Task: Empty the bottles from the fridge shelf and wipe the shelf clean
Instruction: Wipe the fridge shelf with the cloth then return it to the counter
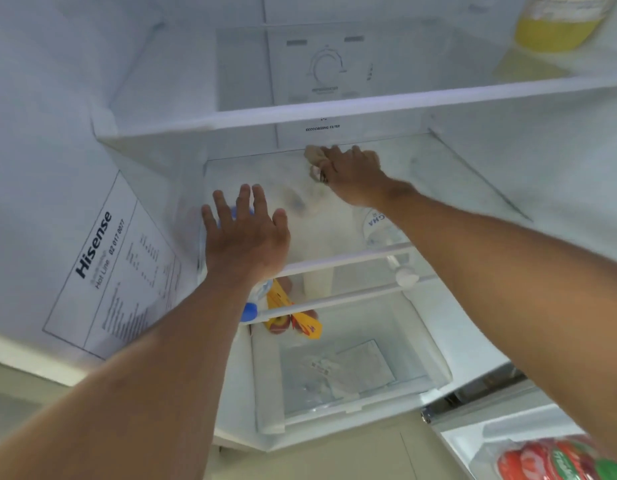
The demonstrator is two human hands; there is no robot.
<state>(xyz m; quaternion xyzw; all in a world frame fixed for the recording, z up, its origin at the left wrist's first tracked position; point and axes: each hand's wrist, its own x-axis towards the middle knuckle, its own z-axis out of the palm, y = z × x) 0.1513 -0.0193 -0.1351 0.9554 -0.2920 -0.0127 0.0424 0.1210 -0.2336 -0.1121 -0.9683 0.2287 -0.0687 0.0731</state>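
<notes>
The glass fridge shelf runs across the middle of the view, with its white front rail below my hands. My right hand is at the shelf's back centre, shut on a crumpled beige cloth pressed to the glass. My left hand rests flat with fingers spread on the shelf's front left. Through the glass, a blue-capped water bottle shows under my left hand. A clear labelled bottle lies under my right forearm. Another blue cap sits lower down.
The upper shelf overhangs my hands, carrying a yellow bottle at top right. Below are a clear crisper drawer and yellow packaged food. The left wall bears a Hisense sticker. Red and green packets sit bottom right.
</notes>
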